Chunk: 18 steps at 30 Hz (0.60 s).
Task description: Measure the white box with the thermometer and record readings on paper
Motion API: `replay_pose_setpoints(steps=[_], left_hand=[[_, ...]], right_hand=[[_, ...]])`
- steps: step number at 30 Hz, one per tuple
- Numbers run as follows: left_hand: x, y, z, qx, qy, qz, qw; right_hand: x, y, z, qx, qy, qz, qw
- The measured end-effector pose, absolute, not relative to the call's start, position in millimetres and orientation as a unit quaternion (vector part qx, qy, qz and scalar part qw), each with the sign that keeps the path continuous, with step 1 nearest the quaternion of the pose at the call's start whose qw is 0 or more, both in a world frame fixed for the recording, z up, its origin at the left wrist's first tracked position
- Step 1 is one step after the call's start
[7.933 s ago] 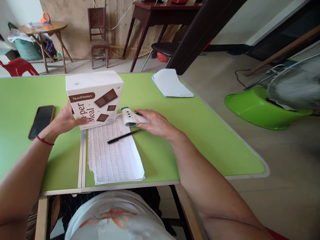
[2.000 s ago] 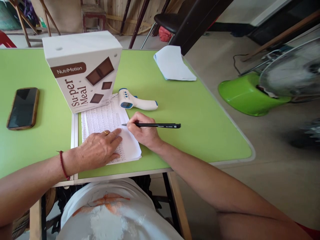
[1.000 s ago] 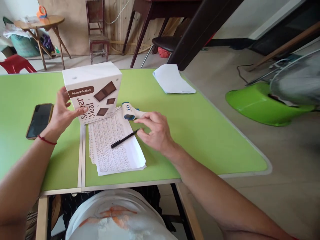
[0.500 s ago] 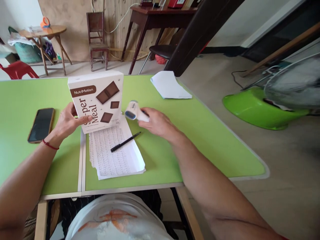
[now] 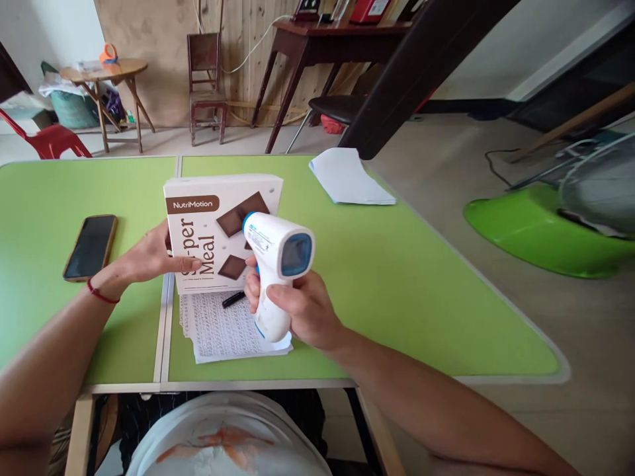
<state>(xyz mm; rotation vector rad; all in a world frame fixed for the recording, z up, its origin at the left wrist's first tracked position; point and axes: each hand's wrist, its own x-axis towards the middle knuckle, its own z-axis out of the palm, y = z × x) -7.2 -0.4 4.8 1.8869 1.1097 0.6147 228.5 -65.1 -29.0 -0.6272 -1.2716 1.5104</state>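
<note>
The thermometer gun (image 5: 276,264) is in my right hand (image 5: 302,311). My grip is tight around its white handle, and I hold it up above the desk (image 5: 397,277). Its nose points at the front of the box (image 5: 218,228), and its little blue screen faces me. The nose is very close to the box, but I cannot tell if it touches.

My left hand (image 5: 149,258) holds the left side of the box. My thumb is on the front and my fingers go behind it. That grip keeps the box standing up straight on the desk.

I think the good way to do this is to keep the gun still and aimed flat at the box, not tilted. I should hold the box so it does not wobble or tip over. I should keep my thumb off the spot the gun looks at, and keep the screen turned to me so I can read it.

The box is closed, so I cannot see what is in it. It has pictures of brown squares on it.

Under my hand lies a stack of papers (image 5: 218,330) full of small writing, with a black pen (image 5: 233,299) on top. A phone (image 5: 90,246) lies on the desk to the left. More white paper (image 5: 350,177) lies at the far edge.
</note>
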Motion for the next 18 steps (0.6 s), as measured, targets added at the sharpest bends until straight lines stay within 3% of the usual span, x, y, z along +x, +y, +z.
replay_pose_setpoints(steps=[18], left_hand=[[-9.4, 4.9, -2.2, 0.756, 0.403, 0.239, 0.457]], right_hand=[[216.6, -62.9, -30.7, -0.321, -0.508, 0.615, 0.51]])
